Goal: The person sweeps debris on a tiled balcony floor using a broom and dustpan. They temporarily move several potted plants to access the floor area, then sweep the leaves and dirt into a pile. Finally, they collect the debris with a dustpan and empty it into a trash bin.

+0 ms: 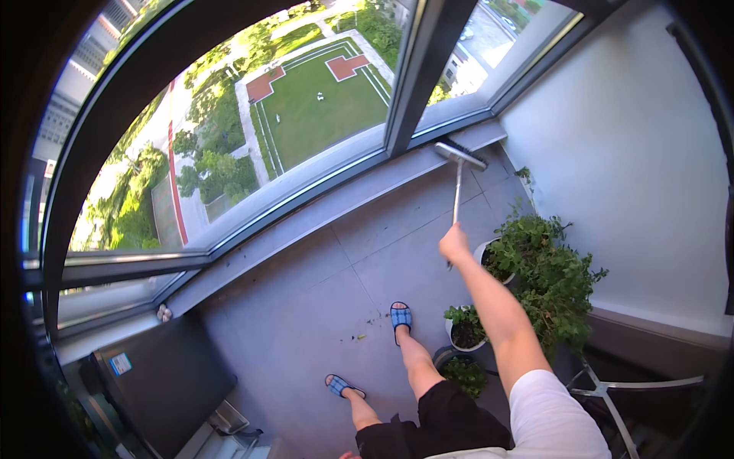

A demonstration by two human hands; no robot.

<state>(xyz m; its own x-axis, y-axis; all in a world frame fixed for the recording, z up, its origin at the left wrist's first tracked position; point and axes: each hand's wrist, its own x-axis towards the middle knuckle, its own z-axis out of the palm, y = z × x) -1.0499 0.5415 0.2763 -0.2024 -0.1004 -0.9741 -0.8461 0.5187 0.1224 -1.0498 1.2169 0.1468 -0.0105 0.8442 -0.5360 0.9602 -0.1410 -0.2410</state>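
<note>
My right hand (454, 243) is closed around the silver handle of a long-handled brush (459, 189), with the arm stretched forward. The brush's wide head, dark bristles along one side, is over the window ledge (367, 198) near the right corner; whether it touches the ledge I cannot tell. Only a sliver of my left hand (349, 455) shows at the bottom edge, so its grip is hidden. Beneath my right forearm stand potted plants: a bushy one (539, 258) in a white pot and a small one (465, 333) in another.
Large dark-framed windows (395, 86) overlook a lawn far below. Grey floor tiles (298, 298) carry scattered dirt (360, 337) near my blue slippers (401, 315). A dark cabinet-like box (172, 373) stands at left. A white wall (619, 172) and metal-legged furniture (602, 387) are at right.
</note>
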